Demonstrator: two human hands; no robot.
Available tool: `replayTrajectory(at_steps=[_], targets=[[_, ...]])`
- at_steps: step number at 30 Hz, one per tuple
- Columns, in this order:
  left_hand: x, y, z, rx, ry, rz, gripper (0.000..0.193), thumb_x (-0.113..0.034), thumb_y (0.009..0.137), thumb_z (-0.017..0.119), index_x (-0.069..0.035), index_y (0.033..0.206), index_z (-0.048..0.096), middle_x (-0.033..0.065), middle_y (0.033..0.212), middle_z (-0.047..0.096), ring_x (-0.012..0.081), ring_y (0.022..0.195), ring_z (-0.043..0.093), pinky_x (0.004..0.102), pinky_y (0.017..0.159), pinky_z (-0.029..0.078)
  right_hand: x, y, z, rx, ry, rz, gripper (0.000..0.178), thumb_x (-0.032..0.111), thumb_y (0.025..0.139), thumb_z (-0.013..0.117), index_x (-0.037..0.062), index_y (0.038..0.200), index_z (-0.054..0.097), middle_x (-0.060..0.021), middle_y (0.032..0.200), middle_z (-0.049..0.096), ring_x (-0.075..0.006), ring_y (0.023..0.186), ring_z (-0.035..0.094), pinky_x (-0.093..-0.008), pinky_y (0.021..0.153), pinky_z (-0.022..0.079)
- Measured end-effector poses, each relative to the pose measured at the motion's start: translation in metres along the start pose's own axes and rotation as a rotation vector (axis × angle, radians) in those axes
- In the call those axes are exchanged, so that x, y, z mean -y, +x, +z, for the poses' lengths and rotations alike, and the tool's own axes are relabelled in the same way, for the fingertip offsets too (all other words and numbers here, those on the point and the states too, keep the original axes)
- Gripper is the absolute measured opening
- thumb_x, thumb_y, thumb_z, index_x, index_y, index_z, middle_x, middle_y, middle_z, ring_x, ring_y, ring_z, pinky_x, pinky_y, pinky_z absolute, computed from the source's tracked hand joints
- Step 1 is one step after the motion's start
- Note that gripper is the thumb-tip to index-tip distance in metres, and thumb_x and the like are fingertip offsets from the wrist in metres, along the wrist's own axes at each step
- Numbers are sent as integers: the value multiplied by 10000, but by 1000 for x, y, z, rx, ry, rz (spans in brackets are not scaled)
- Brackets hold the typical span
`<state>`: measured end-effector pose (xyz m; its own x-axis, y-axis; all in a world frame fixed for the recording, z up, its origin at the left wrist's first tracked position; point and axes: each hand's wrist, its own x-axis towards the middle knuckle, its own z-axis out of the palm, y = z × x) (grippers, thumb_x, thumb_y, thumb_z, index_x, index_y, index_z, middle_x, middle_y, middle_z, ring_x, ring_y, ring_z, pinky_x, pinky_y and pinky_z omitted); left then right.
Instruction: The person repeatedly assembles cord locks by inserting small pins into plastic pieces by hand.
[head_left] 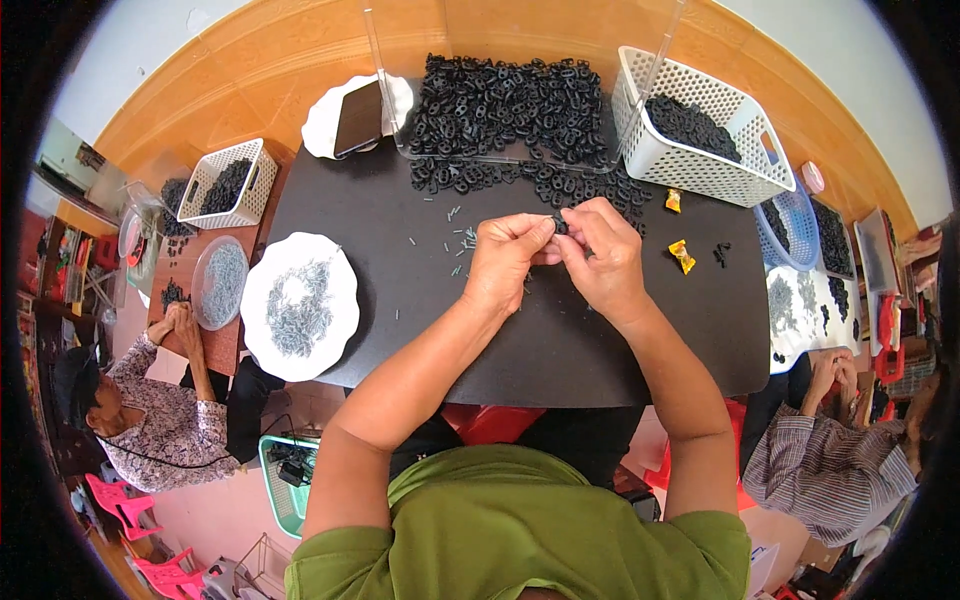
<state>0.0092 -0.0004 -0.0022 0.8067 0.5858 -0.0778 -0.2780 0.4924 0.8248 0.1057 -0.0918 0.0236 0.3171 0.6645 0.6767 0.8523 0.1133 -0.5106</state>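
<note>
Above the middle of the dark table, my left hand and my right hand meet, fingertips pinched together. Between them is a small black plastic part, mostly covered by the fingers. Several thin grey pins lie loose just left of my left hand. Beyond both hands, black oval parts with holes are heaped in a clear tray and spill over its front edge. A white scalloped plate at the left carries a pile of grey pins.
A phone rests on another white plate at the back left. A white perforated basket of black parts stands back right, near two yellow wrapped sweets. Seated people work at either side, one in a patterned top, one in stripes.
</note>
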Motion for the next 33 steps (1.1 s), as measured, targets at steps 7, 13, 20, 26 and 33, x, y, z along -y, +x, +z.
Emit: replayTrajectory(at_steps=[7, 13, 20, 26, 33], targets=[[-2, -1, 0, -1, 77, 59, 108, -57, 825, 560, 11, 811, 643, 46, 694, 620, 84, 591, 562, 212, 557, 473, -2, 1, -1, 7, 13, -55, 225, -60, 596, 639, -35, 804, 556, -116, 734, 524, -263, 629, 552, -326, 544, 453], [-3, 0, -2, 7, 194, 84, 104, -69, 824, 568, 3, 797, 638, 61, 695, 627, 115, 593, 591, 240, 569, 495, -6, 2, -3, 71, 39, -78, 242, -45, 581, 643, -32, 802, 546, -123, 738, 524, -279, 650, 550, -334, 560, 454], [-2, 2, -3, 21, 274, 90, 105, -60, 823, 566, 2, 782, 640, 56, 674, 623, 108, 590, 587, 230, 551, 491, -13, 1, -3, 98, 78, -81, 245, -29, 582, 650, -29, 802, 542, -129, 739, 522, -289, 666, 547, -338, 568, 451], [-9, 5, -1, 63, 205, 90, 129, -69, 844, 538, 19, 831, 632, 67, 714, 626, 103, 600, 583, 220, 548, 483, -2, 5, -4, 0, 82, 7, 242, -55, 608, 648, -23, 824, 544, -106, 755, 522, -220, 608, 555, -294, 515, 458], [-9, 7, -2, 139, 154, 57, 173, -127, 870, 516, 9, 862, 623, 67, 751, 628, 122, 635, 596, 241, 589, 506, -2, 5, -10, -1, 83, -14, 326, -70, 618, 670, 9, 922, 581, -79, 777, 536, -139, 615, 531, -228, 508, 443]])
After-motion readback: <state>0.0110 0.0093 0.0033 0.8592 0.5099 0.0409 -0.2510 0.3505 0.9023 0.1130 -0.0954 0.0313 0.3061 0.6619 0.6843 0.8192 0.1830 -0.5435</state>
